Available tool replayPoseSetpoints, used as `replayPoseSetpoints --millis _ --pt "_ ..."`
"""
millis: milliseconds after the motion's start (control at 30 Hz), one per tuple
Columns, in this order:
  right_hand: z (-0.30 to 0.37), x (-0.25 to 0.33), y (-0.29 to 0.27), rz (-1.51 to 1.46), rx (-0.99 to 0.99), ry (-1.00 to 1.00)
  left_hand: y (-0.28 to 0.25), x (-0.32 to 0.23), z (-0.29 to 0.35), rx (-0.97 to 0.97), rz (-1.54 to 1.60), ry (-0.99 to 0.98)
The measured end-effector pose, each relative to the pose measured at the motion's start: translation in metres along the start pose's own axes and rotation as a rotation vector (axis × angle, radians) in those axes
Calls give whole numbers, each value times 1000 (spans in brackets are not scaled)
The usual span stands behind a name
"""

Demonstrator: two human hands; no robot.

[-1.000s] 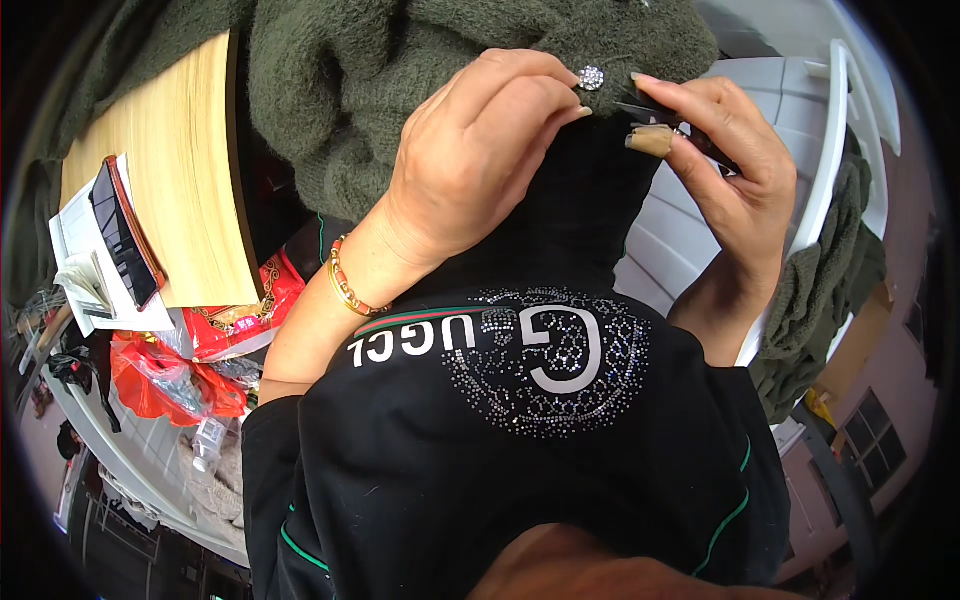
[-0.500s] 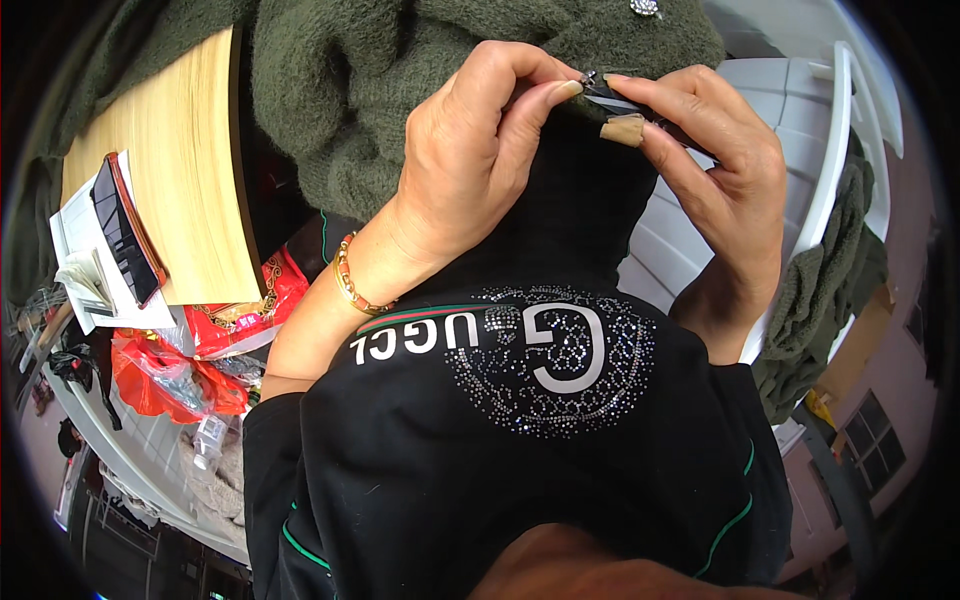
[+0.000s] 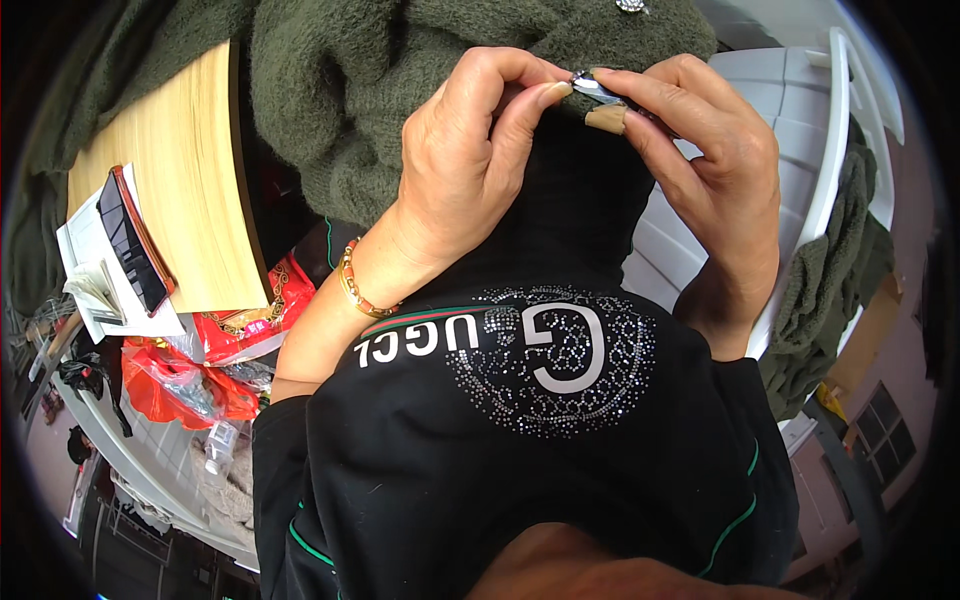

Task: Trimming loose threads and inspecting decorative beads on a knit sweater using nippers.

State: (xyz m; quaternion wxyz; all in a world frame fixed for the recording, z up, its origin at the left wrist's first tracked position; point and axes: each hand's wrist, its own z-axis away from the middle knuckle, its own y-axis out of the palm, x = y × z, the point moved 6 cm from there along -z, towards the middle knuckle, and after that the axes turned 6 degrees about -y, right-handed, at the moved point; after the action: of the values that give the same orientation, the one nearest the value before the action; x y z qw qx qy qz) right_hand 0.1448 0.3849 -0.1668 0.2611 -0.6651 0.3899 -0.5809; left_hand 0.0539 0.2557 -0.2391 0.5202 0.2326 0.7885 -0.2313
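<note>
Above the dark green fuzzy knit garment (image 3: pixel 330 110), my two hands meet fingertip to fingertip. My left hand (image 3: pixel 455 160), with a red and gold bracelet (image 3: pixel 352 283) on its wrist, pinches a tiny dark glittering piece between thumb and forefinger; the fingertips hide most of it. My right hand (image 3: pixel 715 140) is closed around thread snips (image 3: pixel 598 92), whose shiny blade points toward the left fingertips. A tan wrap (image 3: pixel 606 120) covers the right thumb's tip. Another sparkling round button (image 3: pixel 630 5) sits on the knit at the top edge.
At left is a wooden board (image 3: pixel 170 180) with a phone (image 3: pixel 135 240) and papers by its edge. Red plastic packaging (image 3: pixel 180 385) and a clear bottle (image 3: pixel 220 446) lie below it. A white plastic bin (image 3: pixel 825 200) at right has green knit over its rim.
Both hands stay together; the right hand and snips have shifted slightly left, and the blade now shows brighter beside the left fingertips. The view has moved a little.
</note>
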Motion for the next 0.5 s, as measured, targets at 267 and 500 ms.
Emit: replayPoseSetpoints --millis 267,500 --pt "5 -21 -19 -83 -91 47 -36 -20 -4 -10 -448 144" --pt "-3 -26 -34 -124 -205 83 -36 -7 11 464 -1167 -113"
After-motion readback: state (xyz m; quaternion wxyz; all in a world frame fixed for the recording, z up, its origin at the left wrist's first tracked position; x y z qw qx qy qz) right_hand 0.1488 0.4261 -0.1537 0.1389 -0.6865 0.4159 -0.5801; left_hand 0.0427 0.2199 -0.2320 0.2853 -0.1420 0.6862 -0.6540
